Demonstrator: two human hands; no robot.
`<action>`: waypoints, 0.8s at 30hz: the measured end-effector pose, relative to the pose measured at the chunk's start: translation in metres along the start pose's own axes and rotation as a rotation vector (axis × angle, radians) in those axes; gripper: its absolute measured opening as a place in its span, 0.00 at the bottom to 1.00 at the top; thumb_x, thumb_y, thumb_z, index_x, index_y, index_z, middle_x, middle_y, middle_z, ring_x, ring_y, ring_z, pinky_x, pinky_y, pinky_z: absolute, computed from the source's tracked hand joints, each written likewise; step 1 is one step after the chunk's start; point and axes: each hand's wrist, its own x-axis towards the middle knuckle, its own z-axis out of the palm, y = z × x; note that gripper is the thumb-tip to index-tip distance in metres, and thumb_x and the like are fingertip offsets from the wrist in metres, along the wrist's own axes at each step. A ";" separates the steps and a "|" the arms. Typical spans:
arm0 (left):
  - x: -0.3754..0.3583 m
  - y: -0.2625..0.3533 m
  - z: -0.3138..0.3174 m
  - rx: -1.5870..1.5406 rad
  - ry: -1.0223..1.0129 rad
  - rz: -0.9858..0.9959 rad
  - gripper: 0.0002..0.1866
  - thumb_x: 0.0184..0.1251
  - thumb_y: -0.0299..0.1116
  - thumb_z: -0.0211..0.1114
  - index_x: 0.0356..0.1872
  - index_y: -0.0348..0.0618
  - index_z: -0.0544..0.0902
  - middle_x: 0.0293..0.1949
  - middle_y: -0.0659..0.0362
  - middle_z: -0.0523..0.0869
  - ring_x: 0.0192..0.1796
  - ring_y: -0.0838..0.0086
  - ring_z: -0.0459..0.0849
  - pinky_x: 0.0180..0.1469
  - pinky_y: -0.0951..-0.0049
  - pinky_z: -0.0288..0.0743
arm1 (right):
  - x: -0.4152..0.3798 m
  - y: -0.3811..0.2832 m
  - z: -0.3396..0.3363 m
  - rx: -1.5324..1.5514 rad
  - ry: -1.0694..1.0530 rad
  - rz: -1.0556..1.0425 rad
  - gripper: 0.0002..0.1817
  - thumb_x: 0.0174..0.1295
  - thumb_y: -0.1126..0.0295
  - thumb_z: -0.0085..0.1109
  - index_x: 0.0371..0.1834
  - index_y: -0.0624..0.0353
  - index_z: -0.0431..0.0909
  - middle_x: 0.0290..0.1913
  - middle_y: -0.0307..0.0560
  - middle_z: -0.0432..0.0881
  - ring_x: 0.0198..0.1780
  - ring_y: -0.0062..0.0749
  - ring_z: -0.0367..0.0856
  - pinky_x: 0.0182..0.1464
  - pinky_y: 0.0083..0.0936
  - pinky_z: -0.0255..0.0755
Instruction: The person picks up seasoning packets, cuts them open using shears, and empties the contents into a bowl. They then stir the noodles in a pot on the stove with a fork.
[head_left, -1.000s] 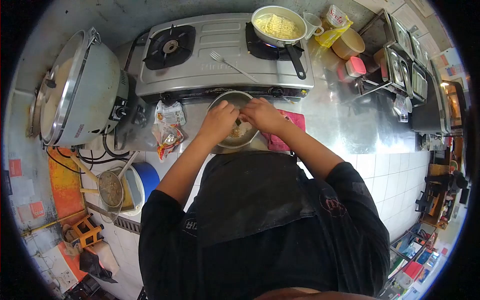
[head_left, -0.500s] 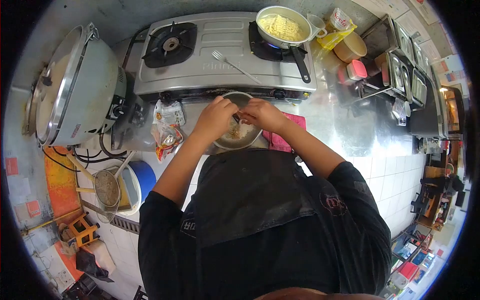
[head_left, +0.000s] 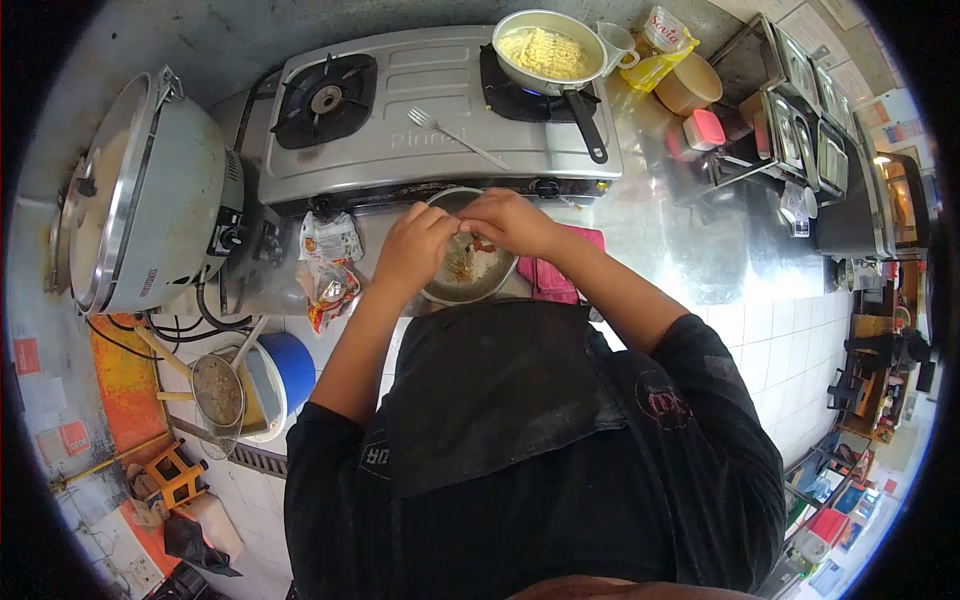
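Observation:
A round metal bowl [head_left: 467, 292] stands on the counter in front of the stove, with white and brown seasoning and a reddish bit inside. Above its far part my left hand [head_left: 415, 243] and my right hand [head_left: 508, 222] meet, fingers pinched together. Whatever lies between the fingertips is too small to make out. A pink cloth [head_left: 552, 281] lies right of the bowl, and opened seasoning packets [head_left: 328, 262] lie left of it. On the right burner, a pan [head_left: 598, 60] holds a block of noodles [head_left: 545, 52] in liquid.
The steel stove [head_left: 440, 90] carries a fork [head_left: 455, 137]. A large grey cooker [head_left: 185, 190] stands at left, above a blue bucket [head_left: 290, 365] and a strainer [head_left: 217, 390]. At right are a pink-lidded box [head_left: 704, 129], a tan tub [head_left: 690, 85] and a metal rack [head_left: 790, 130].
My hands remain together over the bowl, with the fingertips shifted slightly; more of the bowl's contents shows. The whole view has tilted a little.

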 end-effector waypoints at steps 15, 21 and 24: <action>0.001 0.002 -0.003 -0.183 0.163 -0.187 0.05 0.65 0.25 0.63 0.38 0.36 0.85 0.37 0.50 0.86 0.42 0.54 0.81 0.47 0.60 0.74 | 0.005 -0.002 -0.009 -0.018 -0.094 -0.031 0.09 0.61 0.67 0.64 0.41 0.57 0.85 0.37 0.52 0.85 0.41 0.51 0.84 0.47 0.41 0.77; 0.002 0.004 -0.006 -0.174 0.199 -0.149 0.04 0.64 0.26 0.64 0.36 0.38 0.85 0.34 0.53 0.85 0.39 0.56 0.80 0.45 0.60 0.74 | 0.013 -0.011 -0.023 -0.122 -0.234 -0.046 0.12 0.60 0.66 0.65 0.45 0.57 0.84 0.38 0.51 0.85 0.43 0.51 0.83 0.48 0.42 0.77; 0.001 0.003 -0.008 -0.117 0.183 -0.116 0.04 0.64 0.27 0.65 0.36 0.38 0.85 0.34 0.54 0.86 0.39 0.57 0.80 0.45 0.61 0.74 | 0.016 -0.016 -0.028 -0.076 -0.199 -0.084 0.13 0.59 0.66 0.65 0.45 0.58 0.83 0.37 0.51 0.84 0.44 0.51 0.82 0.50 0.42 0.75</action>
